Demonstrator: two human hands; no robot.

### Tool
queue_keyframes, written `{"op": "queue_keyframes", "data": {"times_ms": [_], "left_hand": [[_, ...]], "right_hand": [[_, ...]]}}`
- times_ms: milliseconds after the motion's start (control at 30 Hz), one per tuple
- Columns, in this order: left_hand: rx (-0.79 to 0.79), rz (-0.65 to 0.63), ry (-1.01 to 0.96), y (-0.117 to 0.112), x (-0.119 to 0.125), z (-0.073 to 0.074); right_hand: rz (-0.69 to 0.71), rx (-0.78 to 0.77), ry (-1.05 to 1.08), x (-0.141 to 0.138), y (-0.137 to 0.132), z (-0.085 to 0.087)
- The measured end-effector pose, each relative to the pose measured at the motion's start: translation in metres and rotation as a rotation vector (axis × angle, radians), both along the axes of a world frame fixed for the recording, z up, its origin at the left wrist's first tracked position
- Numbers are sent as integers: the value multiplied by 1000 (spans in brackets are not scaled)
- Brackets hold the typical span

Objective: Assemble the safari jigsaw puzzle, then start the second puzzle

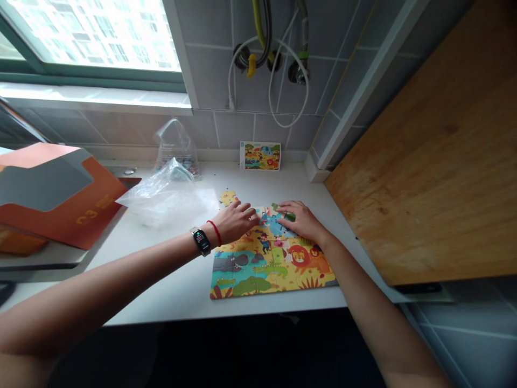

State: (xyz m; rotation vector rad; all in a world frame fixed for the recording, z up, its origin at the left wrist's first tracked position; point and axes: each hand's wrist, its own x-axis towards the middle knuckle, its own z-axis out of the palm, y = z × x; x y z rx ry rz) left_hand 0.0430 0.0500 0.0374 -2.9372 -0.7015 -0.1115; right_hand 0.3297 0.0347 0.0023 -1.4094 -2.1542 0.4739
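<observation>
Jigsaw puzzle (270, 264), on white counter (194, 293): lower rows joined, top edge apparently unfinished. Left hand (236, 221) and right hand (301, 221) flat, fingers open, pressing upper pieces. One loose piece (228, 198) beside.

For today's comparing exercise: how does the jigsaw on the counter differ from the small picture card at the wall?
The jigsaw lies flat; the picture card stands upright against the tiles. The left hand and right hand rest on the jigsaw; the picture card is untouched. The jigsaw looks bigger than the picture card. Both show bright cartoon animals.
</observation>
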Motion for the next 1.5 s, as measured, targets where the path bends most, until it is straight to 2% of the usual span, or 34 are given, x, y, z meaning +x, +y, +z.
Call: {"op": "queue_keyframes", "data": {"times_ms": [133, 267, 567, 833, 967, 1200, 1333, 1500], "left_hand": [[-51, 21, -52, -3, 9, 2], [-66, 25, -15, -2, 11, 2], [-130, 8, 33, 8, -10, -5], [-218, -26, -52, 13, -10, -12], [-251, -47, -49, 23, -12, -7], [-207, 126, -156, 40, -41, 9], [-242, 133, -187, 32, -56, 6], [-209, 261, -475, 21, -61, 0]], "right_hand": [[-4, -2, 4, 0, 0, 0], [3, 23, 14, 1, 1, -1], [-8, 17, 32, 2, 2, -4], [-10, -22, 20, 1, -1, 3], [-10, -15, 27, 1, -1, 5], [-103, 76, 172, 1, 1, 7], [-169, 108, 224, 3, 1, 6], [-137, 30, 122, 3, 0, 2]]}}
